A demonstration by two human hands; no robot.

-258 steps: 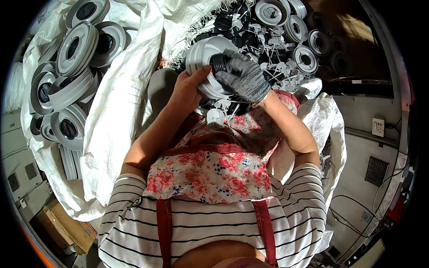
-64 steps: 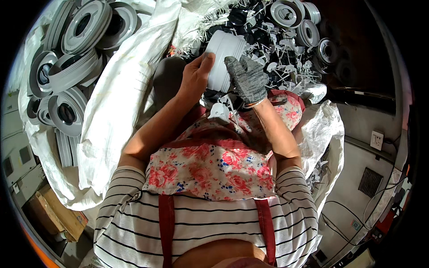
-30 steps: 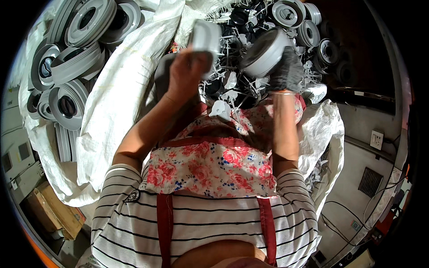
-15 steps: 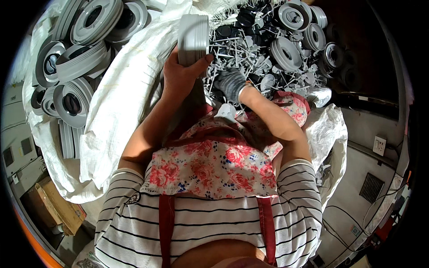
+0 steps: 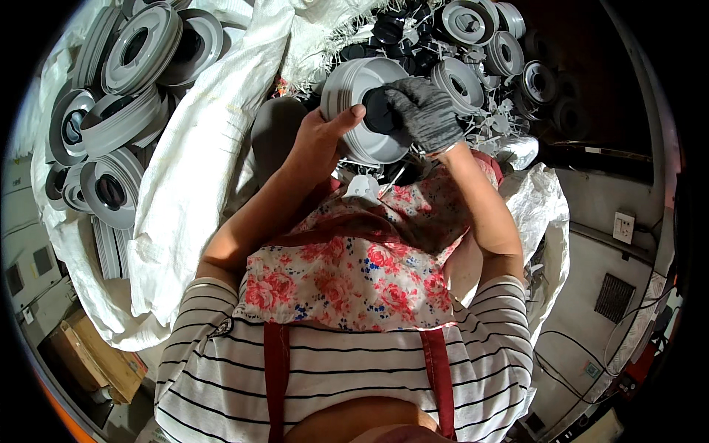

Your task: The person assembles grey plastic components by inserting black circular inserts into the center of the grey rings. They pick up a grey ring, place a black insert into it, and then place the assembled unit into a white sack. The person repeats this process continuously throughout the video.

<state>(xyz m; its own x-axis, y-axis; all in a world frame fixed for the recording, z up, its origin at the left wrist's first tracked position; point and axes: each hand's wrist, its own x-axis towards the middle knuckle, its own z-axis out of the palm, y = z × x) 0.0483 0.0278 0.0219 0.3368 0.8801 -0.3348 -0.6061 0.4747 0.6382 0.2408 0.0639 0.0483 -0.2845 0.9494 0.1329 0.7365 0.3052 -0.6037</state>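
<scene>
My bare left hand (image 5: 317, 140) grips the left side of a grey round plastic ring piece (image 5: 346, 92) with ridged sides, thumb across its edge. The piece is tilted, its open face toward the right. At its centre sits a black disc (image 5: 379, 112), and my right hand (image 5: 426, 114), in a grey knitted glove, has its fingers closed at that disc. The glove hides part of the disc and of the ring's right side. Below the ring, a small pale grey plastic part (image 5: 362, 188) lies on my floral apron (image 5: 332, 273).
White woven sacking (image 5: 181, 162) drapes to the left, with several grey ring pieces (image 5: 111, 188) piled beyond it. Ahead lie loose black caps (image 5: 388, 29) and thin pale plastic sprues (image 5: 491, 129). More grey rings (image 5: 458, 85) rest at the far right.
My right hand has risen from the loose parts to the ring's centre, now with a black disc at its fingers. My left hand has turned the ring to face right and lowered it.
</scene>
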